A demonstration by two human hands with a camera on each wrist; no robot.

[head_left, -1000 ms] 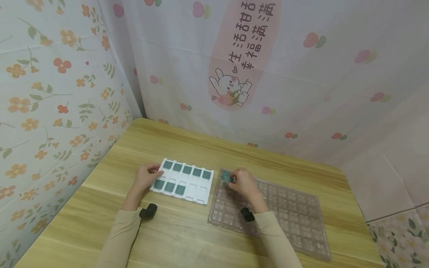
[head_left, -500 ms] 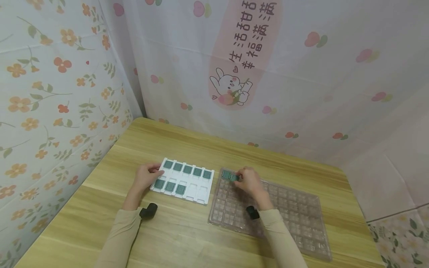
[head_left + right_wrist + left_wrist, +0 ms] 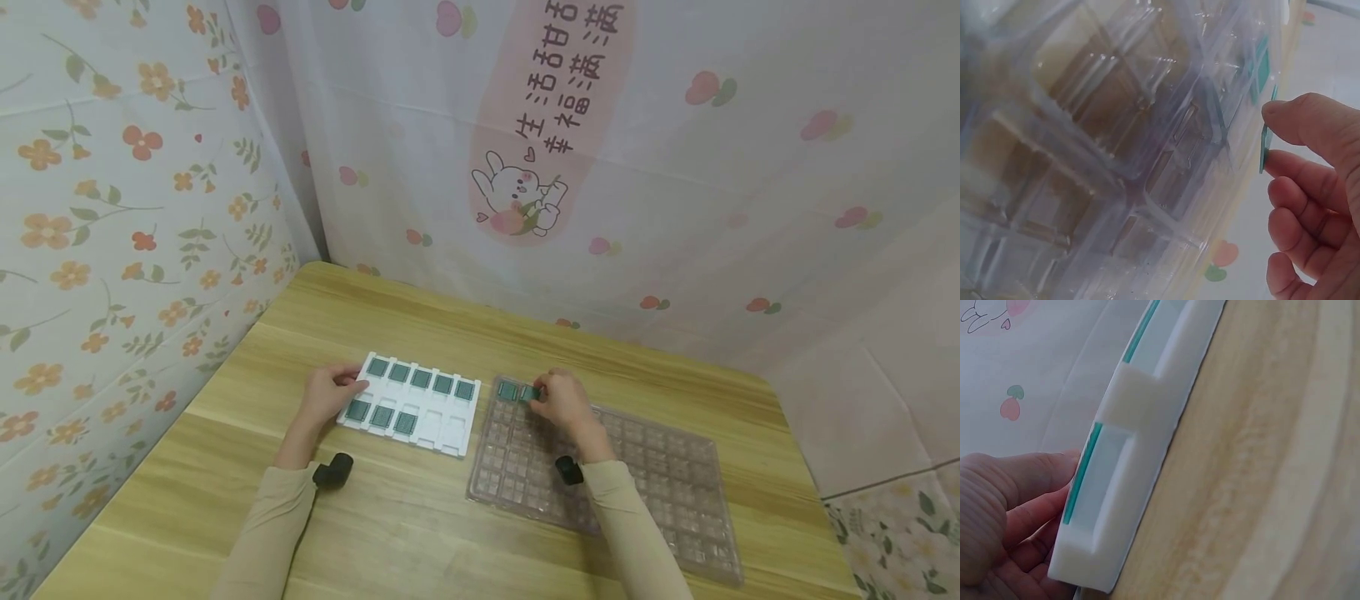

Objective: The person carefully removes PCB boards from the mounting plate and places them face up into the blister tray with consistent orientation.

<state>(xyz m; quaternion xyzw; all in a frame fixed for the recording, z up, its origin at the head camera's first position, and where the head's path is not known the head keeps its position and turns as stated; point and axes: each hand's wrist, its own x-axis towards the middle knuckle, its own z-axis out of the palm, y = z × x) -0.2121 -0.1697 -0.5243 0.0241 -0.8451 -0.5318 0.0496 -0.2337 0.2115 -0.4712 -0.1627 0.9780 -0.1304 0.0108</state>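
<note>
In the head view my left hand [image 3: 328, 396] holds the left end of a white tray [image 3: 431, 429]. The left wrist view shows the thumb on the tray's top edge and fingers curled at its side. Green square circuit boards [image 3: 422, 379] fill the tray's back row; three more sit at the front left. My right hand [image 3: 564, 404] pinches a small green circuit board [image 3: 1265, 140] by its edges, over the back left of a clear plastic compartment tray [image 3: 517, 487]. Another green board [image 3: 507, 390] lies in that tray's back left corner compartment.
Both trays lie on a wooden table [image 3: 405, 525], the clear one right of the white one with a narrow gap between. A printed curtain [image 3: 420, 150] hangs behind the table, and a floral one [image 3: 150, 192] at the left. Each wrist wears a black camera.
My right hand has moved slightly right with the pinched board, from the corner compartment to the one beside it. The board in the corner now shows whole. My left hand has stayed put.
</note>
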